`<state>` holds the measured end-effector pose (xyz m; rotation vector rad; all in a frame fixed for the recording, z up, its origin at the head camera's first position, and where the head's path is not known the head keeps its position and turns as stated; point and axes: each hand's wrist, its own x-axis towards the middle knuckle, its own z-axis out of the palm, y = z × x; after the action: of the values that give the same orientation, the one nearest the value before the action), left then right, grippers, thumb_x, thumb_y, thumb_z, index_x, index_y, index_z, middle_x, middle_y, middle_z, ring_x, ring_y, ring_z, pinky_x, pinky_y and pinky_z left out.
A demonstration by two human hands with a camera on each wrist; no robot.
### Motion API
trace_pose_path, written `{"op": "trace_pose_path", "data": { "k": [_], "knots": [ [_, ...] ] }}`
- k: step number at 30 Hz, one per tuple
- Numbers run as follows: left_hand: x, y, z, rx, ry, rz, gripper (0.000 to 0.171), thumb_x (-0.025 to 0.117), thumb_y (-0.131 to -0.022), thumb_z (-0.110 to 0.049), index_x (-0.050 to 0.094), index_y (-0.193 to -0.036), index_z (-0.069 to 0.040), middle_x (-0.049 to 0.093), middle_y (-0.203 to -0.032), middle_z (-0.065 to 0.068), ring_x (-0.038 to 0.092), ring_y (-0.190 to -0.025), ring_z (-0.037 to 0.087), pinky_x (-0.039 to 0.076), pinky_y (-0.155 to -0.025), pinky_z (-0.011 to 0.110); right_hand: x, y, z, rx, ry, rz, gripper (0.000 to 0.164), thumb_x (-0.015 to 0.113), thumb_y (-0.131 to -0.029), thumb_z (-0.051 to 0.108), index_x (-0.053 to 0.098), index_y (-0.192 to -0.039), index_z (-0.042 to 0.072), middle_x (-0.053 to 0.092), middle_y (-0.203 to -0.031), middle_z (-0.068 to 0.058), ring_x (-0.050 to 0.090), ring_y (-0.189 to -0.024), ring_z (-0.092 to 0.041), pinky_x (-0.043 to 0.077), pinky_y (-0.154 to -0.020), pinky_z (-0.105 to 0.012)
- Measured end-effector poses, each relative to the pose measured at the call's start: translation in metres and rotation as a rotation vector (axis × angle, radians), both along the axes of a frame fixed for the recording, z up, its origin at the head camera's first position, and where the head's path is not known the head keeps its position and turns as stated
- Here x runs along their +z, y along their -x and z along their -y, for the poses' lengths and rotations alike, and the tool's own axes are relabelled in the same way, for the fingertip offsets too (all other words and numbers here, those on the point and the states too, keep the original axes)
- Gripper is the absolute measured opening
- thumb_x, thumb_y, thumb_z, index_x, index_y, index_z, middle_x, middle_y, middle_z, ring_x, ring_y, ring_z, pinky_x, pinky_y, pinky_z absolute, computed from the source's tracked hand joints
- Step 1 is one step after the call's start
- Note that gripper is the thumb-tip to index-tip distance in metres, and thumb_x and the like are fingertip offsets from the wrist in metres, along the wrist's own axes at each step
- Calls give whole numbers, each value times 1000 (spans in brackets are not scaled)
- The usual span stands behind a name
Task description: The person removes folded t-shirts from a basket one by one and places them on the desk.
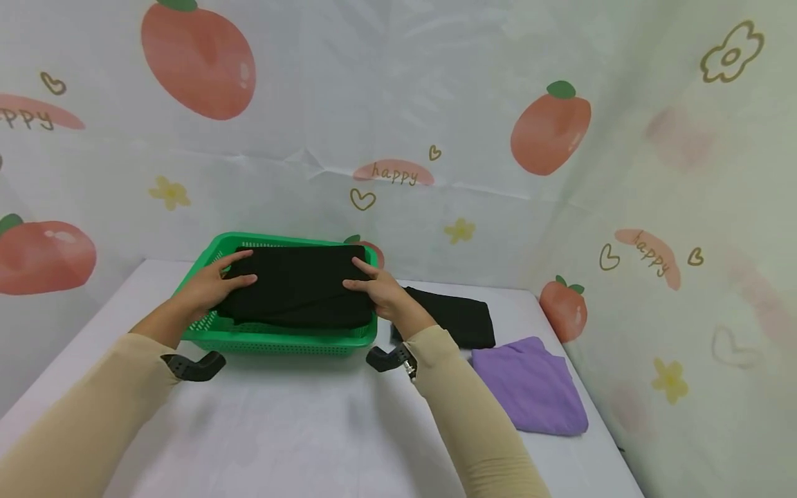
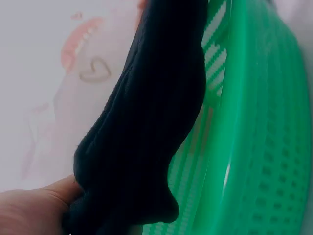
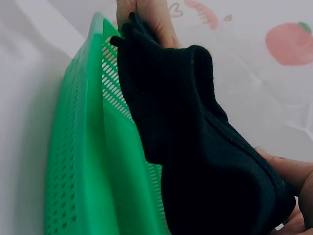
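Note:
A folded black cloth (image 1: 299,285) is held level above the green plastic basket (image 1: 280,340), overlapping most of its opening in the head view. My left hand (image 1: 207,290) grips the cloth's left end, thumb and a finger lying over its top face. At the opposite end my right hand (image 1: 387,294) holds it the same way. From the right wrist, the cloth (image 3: 195,127) shows several loose folded layers sagging in the middle, over the slotted basket wall (image 3: 73,147). The left wrist view shows its folded edge (image 2: 146,112) inside the basket's near rim (image 2: 234,122).
Right of the basket lies another folded black cloth (image 1: 457,318), partly behind my right wrist. A folded purple cloth (image 1: 529,387) lies nearer, by the table's right edge. White sheeting with fruit prints (image 1: 398,221) hangs close behind and to the right of the white table (image 1: 299,429).

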<state>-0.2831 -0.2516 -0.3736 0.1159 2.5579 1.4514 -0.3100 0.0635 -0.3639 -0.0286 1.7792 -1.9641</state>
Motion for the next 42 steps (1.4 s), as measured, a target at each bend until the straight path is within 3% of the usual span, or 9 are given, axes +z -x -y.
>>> {"op": "trace_pose_path", "data": {
  "k": [5,11,14,18,23,30,34,37,42],
  "knots": [
    [5,-13,-15,0,17,-35,79,54,-100,-43,9,-160,-20,-6,-161,29,3,-144,56,22,-104,75,2,-15,-20,-4,-7,-45,66,61,-97,4,37,-153,29,39,-155,-13,52,-131,-31,48,-103,-42],
    [0,-32,-41,-4,92,-97,77,55,-99,-48,17,-159,-18,10,-160,30,15,-142,57,27,-103,74,-7,-44,-51,-9,-83,-147,66,62,-97,8,37,-153,30,42,-152,-13,60,-122,-31,58,-84,-32],
    [-3,-41,-55,4,116,-133,76,56,-98,-48,22,-158,-18,18,-159,30,20,-140,57,30,-102,73,-12,-58,-65,-15,-94,-193,67,63,-95,5,37,-153,26,40,-154,-13,52,-130,-31,53,-96,-37],
    [-9,-50,-72,14,62,-147,74,60,-96,-46,29,-157,-19,20,-159,27,21,-141,56,31,-103,72,-18,-74,-83,-32,-147,-258,68,67,-93,5,38,-153,20,27,-160,-11,37,-142,-30,37,-113,-45],
    [-15,-63,-92,5,-1,-164,66,63,-95,-42,40,-151,-17,23,-160,24,22,-142,54,29,-105,72,-26,-88,-104,-66,-147,-254,69,68,-91,2,40,-152,19,30,-159,-10,38,-142,-30,34,-114,-47],
    [-18,-77,-123,3,-49,-134,62,66,-93,-44,48,-147,-20,30,-158,21,26,-143,49,30,-105,71,-29,-110,-135,-120,-171,-288,70,69,-89,1,40,-152,14,29,-160,-7,27,-146,-29,28,-116,-50],
    [-20,-82,-140,-21,-83,-125,63,68,-91,-45,49,-146,-23,31,-158,19,26,-144,46,32,-106,70,-28,-125,-153,-126,-169,-269,72,68,-91,4,36,-154,17,31,-158,-12,39,-140,-26,40,-110,-44],
    [-22,-85,-153,-44,-99,-120,67,73,-87,-45,49,-146,-25,33,-157,19,27,-144,44,33,-105,68,-30,-135,-167,-109,-110,-228,74,64,-94,3,29,-157,19,35,-155,-17,57,-125,-21,53,-94,-39],
    [-28,-90,-173,-99,-90,-133,68,80,-81,-42,53,-143,-28,43,-151,19,35,-140,43,40,-101,65,-35,-144,-192,-121,-84,-219,74,61,-95,1,25,-158,17,37,-152,-18,66,-110,-15,58,-85,-37]
  ]
}}
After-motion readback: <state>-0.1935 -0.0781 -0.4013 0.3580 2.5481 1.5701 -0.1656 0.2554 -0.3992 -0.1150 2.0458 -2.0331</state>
